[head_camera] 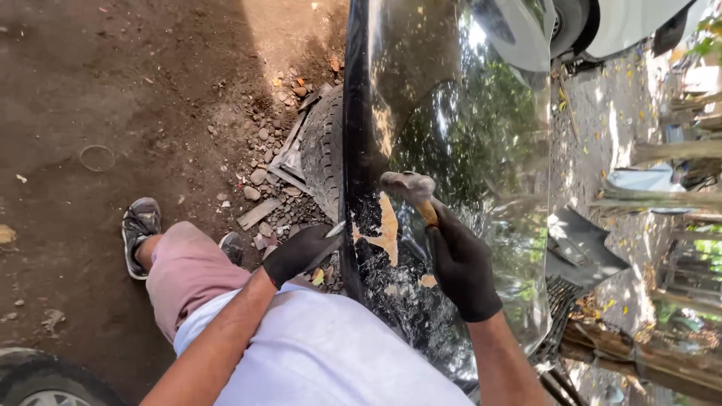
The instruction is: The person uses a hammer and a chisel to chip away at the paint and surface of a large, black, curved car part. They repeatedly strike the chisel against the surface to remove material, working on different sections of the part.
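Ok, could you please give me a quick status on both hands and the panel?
Right hand gripping hammer. Left hand holding a metal tool at the black panel edge. Paint chipped beside it; tyre behind.

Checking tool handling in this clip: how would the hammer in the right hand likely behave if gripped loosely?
The hammer probably feels head-heavy: a bulky metal head on a slim wooden handle. Held by the gloved right hand, it would likely tip headfirst toward the glossy black car panel.

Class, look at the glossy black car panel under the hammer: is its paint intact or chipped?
Chipped. The black panel shows a bare tan patch amid scraped flecks, just below the hammer in the gloved right hand.
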